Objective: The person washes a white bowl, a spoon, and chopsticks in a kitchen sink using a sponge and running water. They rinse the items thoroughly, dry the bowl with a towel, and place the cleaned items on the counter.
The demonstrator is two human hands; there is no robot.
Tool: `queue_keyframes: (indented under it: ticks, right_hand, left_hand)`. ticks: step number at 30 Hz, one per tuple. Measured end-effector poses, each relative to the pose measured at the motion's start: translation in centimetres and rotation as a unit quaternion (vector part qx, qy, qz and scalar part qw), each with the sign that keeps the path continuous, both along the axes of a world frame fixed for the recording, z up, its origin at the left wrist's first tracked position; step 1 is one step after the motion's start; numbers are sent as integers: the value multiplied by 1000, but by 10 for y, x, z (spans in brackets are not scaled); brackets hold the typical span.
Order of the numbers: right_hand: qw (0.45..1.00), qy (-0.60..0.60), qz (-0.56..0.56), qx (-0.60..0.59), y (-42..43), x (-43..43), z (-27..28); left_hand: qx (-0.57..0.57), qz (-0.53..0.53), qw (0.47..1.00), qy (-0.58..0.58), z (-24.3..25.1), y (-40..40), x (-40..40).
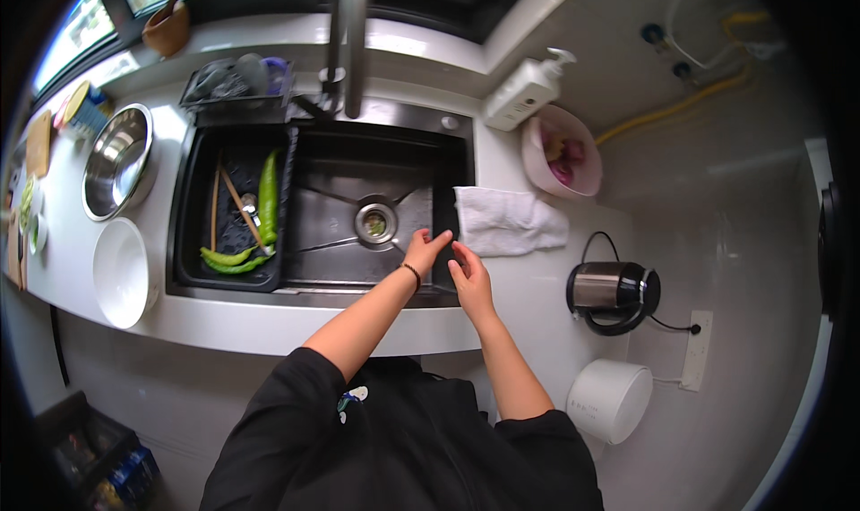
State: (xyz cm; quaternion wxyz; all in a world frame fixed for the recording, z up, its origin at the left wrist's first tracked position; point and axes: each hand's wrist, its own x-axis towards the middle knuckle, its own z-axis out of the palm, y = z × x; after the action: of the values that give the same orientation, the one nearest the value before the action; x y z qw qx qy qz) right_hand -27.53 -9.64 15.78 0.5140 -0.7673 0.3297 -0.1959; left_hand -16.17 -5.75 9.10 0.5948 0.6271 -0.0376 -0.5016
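Over the right end of the dark sink [322, 215] my left hand [424, 252] reaches out empty, a beaded bracelet at its wrist. Close beside it, above the sink's right rim, is my right hand [471, 284], also empty, with its fingers loosely curved and apart. Just beyond my right fingertips a folded white cloth [510, 222] lies on the counter at the sink's edge. Green scraps sit in the drain strainer [375, 223]. To the left, a black drain tray [195, 209] in the sink holds green peppers [268, 198] and a pair of wooden chopsticks [215, 205].
A faucet [355, 47] rises behind the sink. Rightward stand a pump bottle [521, 94], a pink basket [564, 175] with reddish contents, an electric kettle [608, 289] and a white appliance [608, 402]. A steel bowl [119, 162] and a white bowl [121, 272] are at left.
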Motion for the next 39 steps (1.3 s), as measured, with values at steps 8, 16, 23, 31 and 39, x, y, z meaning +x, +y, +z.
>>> queue_keyframes:
  ticks: [8,16,23,31,39]
  right_hand:
    - [957,-69,-282,-4,-54,-84,43]
    - [678,-362,-199,608,-73,-80,77]
    - [725,-330,-41,603,22,-55,94]
    - [855,-296,-1,425,23,-65,133]
    - [955,-85,111,-261,-21,-63,188]
  left_hand:
    - [-205,44,971,118,25,-118,-5]
    - [-277,-484,821,-126,251,-46,-70]
    - [-379,-207,797,421,176,-4,-68]
    - [-393,-312,770,395,226,14,-74]
    - [-202,-74,961,176,181,33,-61]
